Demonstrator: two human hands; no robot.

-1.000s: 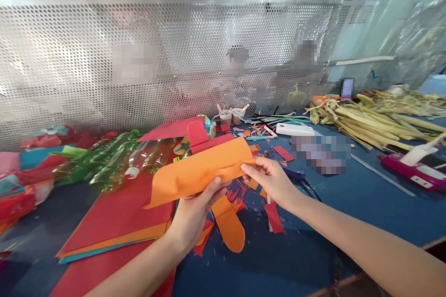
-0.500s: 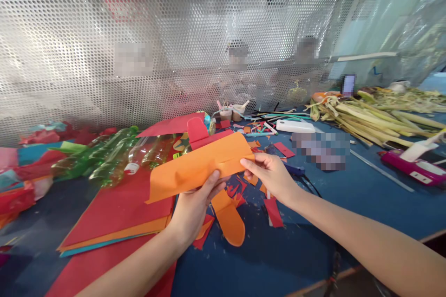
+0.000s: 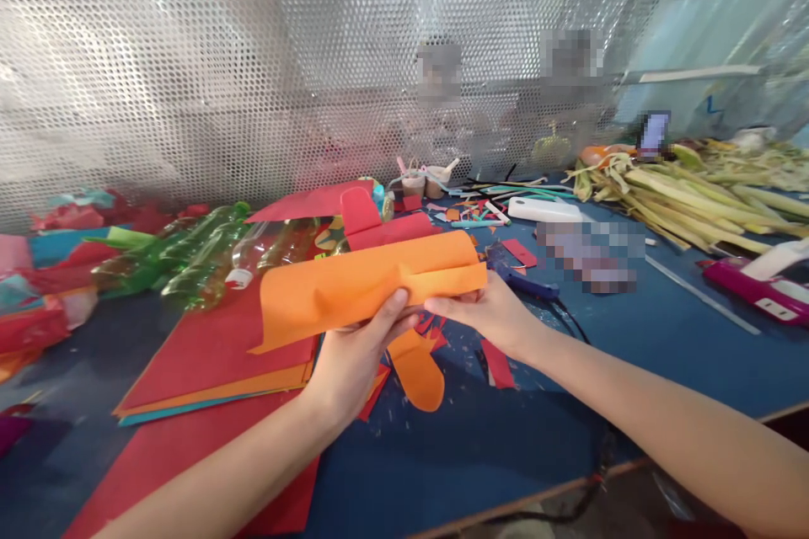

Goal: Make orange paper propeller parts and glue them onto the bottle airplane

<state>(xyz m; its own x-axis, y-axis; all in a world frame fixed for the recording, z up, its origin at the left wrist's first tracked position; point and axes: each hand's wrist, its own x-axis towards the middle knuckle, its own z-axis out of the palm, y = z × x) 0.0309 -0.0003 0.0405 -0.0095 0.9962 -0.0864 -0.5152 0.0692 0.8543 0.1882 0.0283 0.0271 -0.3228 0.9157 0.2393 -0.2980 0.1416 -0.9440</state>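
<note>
A folded sheet of orange paper [image 3: 334,274] is held above the blue table, curled over at its left end and creased along its lower right edge. My left hand [image 3: 360,354] grips it from below near the middle, thumb on the front face. At the right end my right hand [image 3: 480,312] has its fingers closed on the lower fold. Beneath them lies an orange paper cutout [image 3: 417,375] with a rounded end. A red paper piece with a rounded tab [image 3: 361,210] rests just behind the orange sheet.
Stacked red sheets [image 3: 183,366] lie at left, with green plastic bottles [image 3: 208,269] behind. A blue glue gun [image 3: 531,285] with a cable sits right of my hands. Pale dried stalks [image 3: 683,202] and a magenta device [image 3: 758,290] are further right. A perforated metal screen [image 3: 253,84] stands behind.
The view has tilted down. My right hand has shifted slightly down along the paper's lower edge, and a wider folded strip now shows at the right end.
</note>
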